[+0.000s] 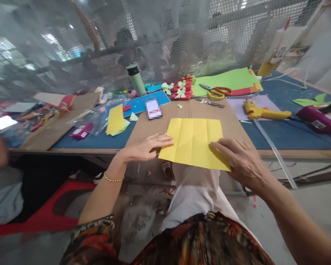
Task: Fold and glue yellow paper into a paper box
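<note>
With left hand [142, 148] and right hand [244, 159] gripping opposite sides, spreads creased rectangular yellow paper [194, 141] at centre, seemingly to flatten folds.

A green flask with a dark lid [136, 81] stands at the back of the blue surface [276, 139]. A phone [153, 109] lies nearer the front, overlapping a blue board [163, 98]. Red- and yellow-handled scissors [216, 93] lie beside red bundles with pale green bows [182, 89]. On the right, a yellow glue gun [264, 111] rests partly on a lilac sheet [237, 106], near a purple device [321, 119].
</note>
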A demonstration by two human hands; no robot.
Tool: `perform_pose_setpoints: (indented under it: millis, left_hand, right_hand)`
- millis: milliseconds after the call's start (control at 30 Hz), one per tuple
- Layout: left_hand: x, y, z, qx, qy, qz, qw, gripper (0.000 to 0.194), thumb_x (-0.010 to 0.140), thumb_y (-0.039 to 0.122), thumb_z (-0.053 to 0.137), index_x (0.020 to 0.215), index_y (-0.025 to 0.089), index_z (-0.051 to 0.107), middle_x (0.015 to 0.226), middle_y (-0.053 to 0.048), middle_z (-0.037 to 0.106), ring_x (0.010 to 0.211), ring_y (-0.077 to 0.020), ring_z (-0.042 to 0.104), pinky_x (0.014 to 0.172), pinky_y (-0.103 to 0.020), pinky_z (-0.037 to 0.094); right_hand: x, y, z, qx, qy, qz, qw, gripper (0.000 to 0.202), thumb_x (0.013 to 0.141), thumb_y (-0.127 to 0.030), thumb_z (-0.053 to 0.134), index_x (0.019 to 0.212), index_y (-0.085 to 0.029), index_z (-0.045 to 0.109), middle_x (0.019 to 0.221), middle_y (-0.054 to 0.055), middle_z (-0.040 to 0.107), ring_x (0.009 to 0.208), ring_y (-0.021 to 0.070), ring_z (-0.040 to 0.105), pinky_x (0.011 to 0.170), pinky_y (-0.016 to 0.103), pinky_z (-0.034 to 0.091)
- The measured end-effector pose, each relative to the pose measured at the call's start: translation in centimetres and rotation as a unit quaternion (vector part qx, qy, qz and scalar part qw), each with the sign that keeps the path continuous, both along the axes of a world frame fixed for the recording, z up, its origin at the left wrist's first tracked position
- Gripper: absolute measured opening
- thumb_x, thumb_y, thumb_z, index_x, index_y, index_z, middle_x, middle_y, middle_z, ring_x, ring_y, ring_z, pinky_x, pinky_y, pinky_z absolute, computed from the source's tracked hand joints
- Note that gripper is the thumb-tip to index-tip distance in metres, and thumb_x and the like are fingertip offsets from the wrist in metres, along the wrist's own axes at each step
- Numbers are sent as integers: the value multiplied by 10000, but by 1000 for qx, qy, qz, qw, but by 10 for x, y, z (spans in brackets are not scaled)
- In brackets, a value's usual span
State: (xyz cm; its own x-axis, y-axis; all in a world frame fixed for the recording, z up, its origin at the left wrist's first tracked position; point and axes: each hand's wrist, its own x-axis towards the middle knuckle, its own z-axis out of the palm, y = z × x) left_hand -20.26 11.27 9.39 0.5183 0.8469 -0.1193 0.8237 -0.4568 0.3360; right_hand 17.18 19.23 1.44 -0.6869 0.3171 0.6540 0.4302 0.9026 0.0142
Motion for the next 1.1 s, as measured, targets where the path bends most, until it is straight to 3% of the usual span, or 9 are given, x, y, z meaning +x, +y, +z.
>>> perform_pose_setpoints:
  millis: [167,300,467,600,700,800,867,967,1100]
  left_hand:
    - [6,5,3,-19,-7,16,1000,594,967,324,773,1552,321,669,1767,-86,485,1692,-305,378,1394,-571,285]
    - [15,11,-3,42,-4,60,997,511,977,95,602,1415,289,781,1686,-124,592,1610,-300,508,1330,-593,368]
    - [21,28,-18,98,-35,-19,994,522,990,138,593,1434,352,765,1749,-52,509,1717,-304,314,1396,-634,213]
    - [15,33,-30,112,-76,-49,990,432,1083,272,507,1425,300,769,1597,-82,670,1647,-311,452,1411,-671,118]
    - [8,32,-33,91,-147,-27,985,404,1097,333,506,1381,293,790,1530,-89,726,1560,-279,577,1391,-642,253]
    - [9,32,-31,65,-221,32,973,357,1067,392,561,1227,270,857,1394,-92,812,1437,-265,694,1317,-550,432]
    - [17,34,-27,61,-258,119,957,333,1003,446,657,1124,228,877,1269,-103,857,1267,-282,779,1185,-485,565]
    - [34,40,-23,28,-325,269,906,330,923,452,729,1025,166,858,1059,-106,865,1014,-272,799,882,-379,662]
    - [48,55,-21,36,-353,355,865,244,894,384,728,891,150,801,884,-79,804,884,-233,742,728,-303,617]
  right_hand:
    - [3,16,2,-9,-2,28,1000,405,943,-64,566,1284,-208,728,1119,132,740,963,291,700,751,423,546]
    - [3,27,11,6,-5,69,998,274,1024,-157,607,1226,-233,776,1047,105,762,906,264,710,751,413,564]
    - [0,28,18,26,-22,58,998,397,998,-53,524,1282,-179,772,1362,178,770,1287,319,737,1061,499,605]
    - [0,27,21,9,-55,82,995,490,990,-30,502,1381,-217,732,1389,112,796,1378,286,717,1277,593,464]
    - [3,28,26,-34,-57,96,993,384,1038,-85,505,1276,-210,778,1316,111,827,1269,255,778,1233,521,527]
    - [2,27,36,-147,-27,81,985,321,1086,-225,507,1168,-203,817,1278,121,836,1172,242,805,1047,385,627]
    - [-2,28,44,-244,-11,27,969,319,1076,-333,534,1003,-210,818,1036,77,851,953,227,800,855,330,623]
    - [-15,36,57,-359,15,-103,927,369,988,-436,620,709,-199,671,615,-8,587,613,157,562,594,286,434]
    - [-38,52,68,-367,34,-237,899,441,949,-396,641,581,-226,466,552,-33,377,568,124,362,590,314,278]
